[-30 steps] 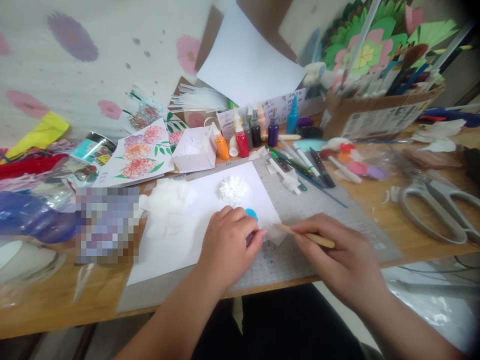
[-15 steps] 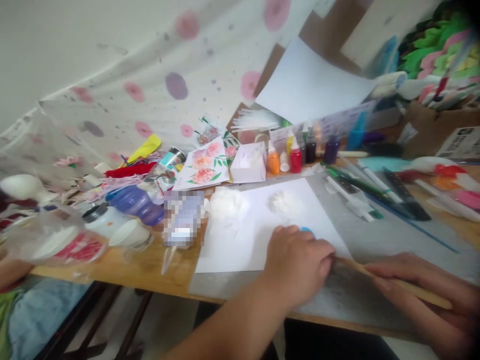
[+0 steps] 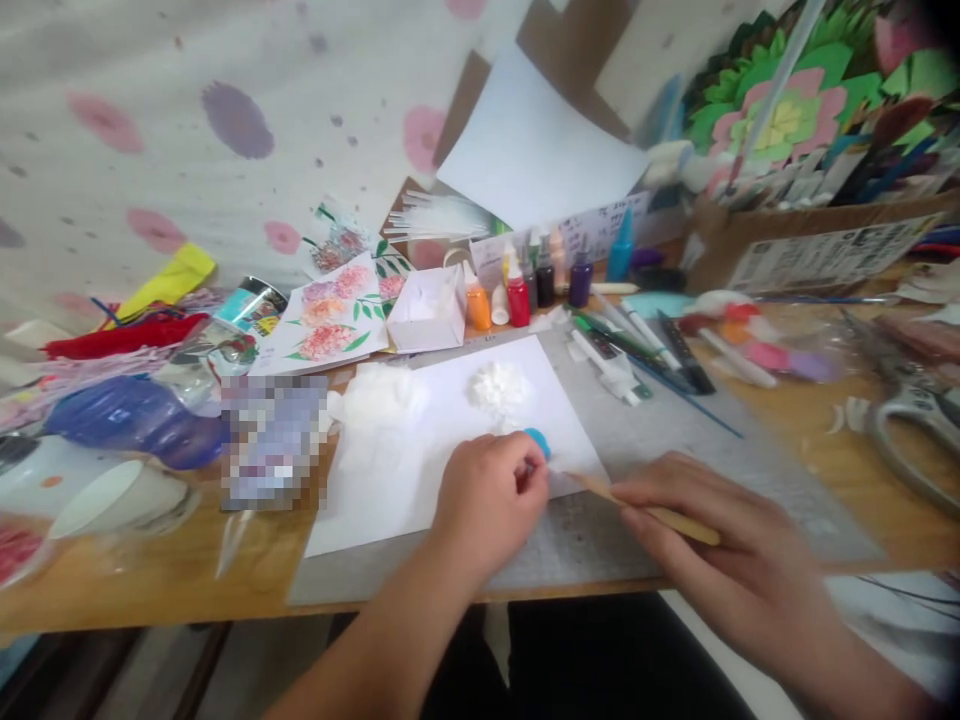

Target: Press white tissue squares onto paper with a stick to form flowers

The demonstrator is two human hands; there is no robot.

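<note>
My left hand [image 3: 489, 497] rests curled on a white sheet of paper [image 3: 420, 440], its fingers pinched beside a small blue cap [image 3: 537, 441]; what it grips is hidden. My right hand [image 3: 716, 540] holds a thin wooden stick [image 3: 645, 509] whose tip points left toward my left fingers. A fluffy white paper flower [image 3: 499, 385] lies on the sheet just beyond my left hand. A second white tuft [image 3: 379, 400] sits at the sheet's left edge. The sheet lies on a grey cutting mat [image 3: 675, 450].
Small paint bottles [image 3: 517, 290] and a white box [image 3: 427, 310] stand behind the sheet. Pens and markers [image 3: 637, 340] lie to the right, scissors [image 3: 911, 410] farther right. Flower paintings [image 3: 326, 320], a blue bottle [image 3: 135, 420] and plastic cups crowd the left. A cardboard box [image 3: 817, 240] stands at the back right.
The view swung left and came back. Both hands keep their grip; the stick tip stays close to my left fingers on the sheet.
</note>
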